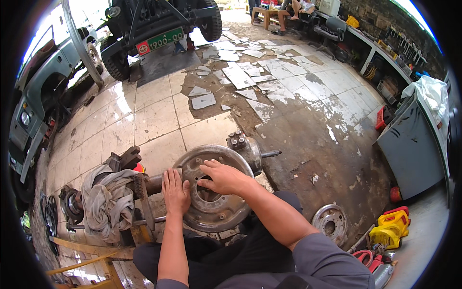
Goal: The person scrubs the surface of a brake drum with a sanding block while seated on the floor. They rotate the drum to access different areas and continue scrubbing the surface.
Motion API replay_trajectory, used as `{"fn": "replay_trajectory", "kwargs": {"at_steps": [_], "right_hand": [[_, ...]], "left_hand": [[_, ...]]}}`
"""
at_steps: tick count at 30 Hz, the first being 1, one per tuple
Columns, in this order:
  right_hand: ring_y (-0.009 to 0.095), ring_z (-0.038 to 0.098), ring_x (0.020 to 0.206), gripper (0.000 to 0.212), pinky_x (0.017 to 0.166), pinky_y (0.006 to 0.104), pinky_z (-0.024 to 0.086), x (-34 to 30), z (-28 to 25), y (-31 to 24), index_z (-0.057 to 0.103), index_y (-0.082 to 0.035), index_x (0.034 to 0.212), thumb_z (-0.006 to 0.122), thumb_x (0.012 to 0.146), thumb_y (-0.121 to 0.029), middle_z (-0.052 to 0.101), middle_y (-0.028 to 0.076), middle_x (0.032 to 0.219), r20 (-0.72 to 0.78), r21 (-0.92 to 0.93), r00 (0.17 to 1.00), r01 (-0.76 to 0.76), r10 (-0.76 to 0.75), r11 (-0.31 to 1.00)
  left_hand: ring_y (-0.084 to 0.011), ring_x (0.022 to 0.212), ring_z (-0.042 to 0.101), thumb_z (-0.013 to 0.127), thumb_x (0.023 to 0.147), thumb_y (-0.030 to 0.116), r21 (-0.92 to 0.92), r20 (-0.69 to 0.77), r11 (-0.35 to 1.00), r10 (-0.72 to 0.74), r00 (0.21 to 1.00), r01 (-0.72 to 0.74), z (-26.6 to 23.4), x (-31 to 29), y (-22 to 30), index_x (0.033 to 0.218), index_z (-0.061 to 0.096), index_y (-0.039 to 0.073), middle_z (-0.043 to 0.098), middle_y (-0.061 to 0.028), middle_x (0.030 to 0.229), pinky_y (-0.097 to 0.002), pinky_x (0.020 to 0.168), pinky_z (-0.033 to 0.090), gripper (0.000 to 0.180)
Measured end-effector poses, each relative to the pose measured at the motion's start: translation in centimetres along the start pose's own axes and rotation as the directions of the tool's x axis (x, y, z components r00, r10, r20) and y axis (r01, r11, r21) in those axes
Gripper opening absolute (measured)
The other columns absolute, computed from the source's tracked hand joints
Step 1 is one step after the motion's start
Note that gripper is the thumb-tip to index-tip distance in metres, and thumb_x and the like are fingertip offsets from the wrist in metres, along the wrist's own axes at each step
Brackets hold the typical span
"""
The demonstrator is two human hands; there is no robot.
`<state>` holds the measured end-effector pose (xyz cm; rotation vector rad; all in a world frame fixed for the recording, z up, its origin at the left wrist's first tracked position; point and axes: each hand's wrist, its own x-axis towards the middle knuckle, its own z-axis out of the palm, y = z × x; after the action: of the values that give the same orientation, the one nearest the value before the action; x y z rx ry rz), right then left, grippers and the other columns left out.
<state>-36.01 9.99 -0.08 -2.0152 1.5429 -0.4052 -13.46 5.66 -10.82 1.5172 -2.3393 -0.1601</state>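
Tiled floor (154,111) | left hand (176,192) flat | right hand (225,178) half-open | touching wheel (206,219)

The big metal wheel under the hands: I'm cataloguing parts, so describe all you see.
The wheel is round, apparently bare metal, grey-brown and worn, with a raised rim, a large central hole and smaller holes in its face. That face is turned up toward the person. The left hand lies flat on its left side; the right hand is over its upper part, beside the central hole. Its support is hidden.
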Motion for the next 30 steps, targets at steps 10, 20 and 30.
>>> {"fn": "replay_trajectory", "kwargs": {"at_steps": [10, 20, 30], "right_hand": [[0.043, 0.038, 0.143, 0.066, 0.114, 0.0488, 0.038, 0.1, 0.7, 1.2, 0.048, 0.001, 0.143, 0.054, 0.1, -0.049, 0.042, 0.027, 0.153, -0.057, -0.012, 0.998, 0.008, -0.008, 1.0], [0.044, 0.036, 0.144, 0.067, 0.116, 0.0479, 0.036, -0.2, -0.6, 1.5, 0.048, 0.001, 0.143, 0.054, 0.1, -0.05, 0.041, 0.027, 0.153, -0.083, -0.011, 0.997, -0.011, 0.01, 1.0], [0.046, 0.042, 0.139, 0.065, 0.115, 0.0467, 0.037, -0.2, -0.1, 3.0, 0.052, 0.003, 0.139, 0.056, 0.099, -0.048, 0.048, 0.031, 0.146, -0.165, -0.02, 0.986, 0.006, -0.009, 1.0]], "left_hand": [[-0.0387, 0.153, 0.02, 0.036, 0.106, 0.048, 0.098, 0.054, 0.995, -0.019, 0.998, 0.014, -0.3, -3.7, 0.7, 0.155, 0.031, -0.003, 0.025, -0.0205, 0.164, -0.0543, 0.122, 0.017, 0.071], [-0.0402, 0.152, 0.02, 0.039, 0.104, 0.049, 0.073, 0.093, 0.997, -0.016, 0.996, 0.009, -0.2, -6.2, 1.6, 0.154, 0.033, -0.002, 0.025, -0.0198, 0.164, -0.0567, 0.121, 0.017, 0.071], [-0.04, 0.152, 0.02, 0.045, 0.103, 0.045, 0.083, 0.009, 0.995, -0.053, 0.999, 0.052, 1.0, -2.3, 0.5, 0.156, 0.031, -0.001, 0.026, -0.0194, 0.164, -0.0545, 0.122, 0.019, 0.071]]}}
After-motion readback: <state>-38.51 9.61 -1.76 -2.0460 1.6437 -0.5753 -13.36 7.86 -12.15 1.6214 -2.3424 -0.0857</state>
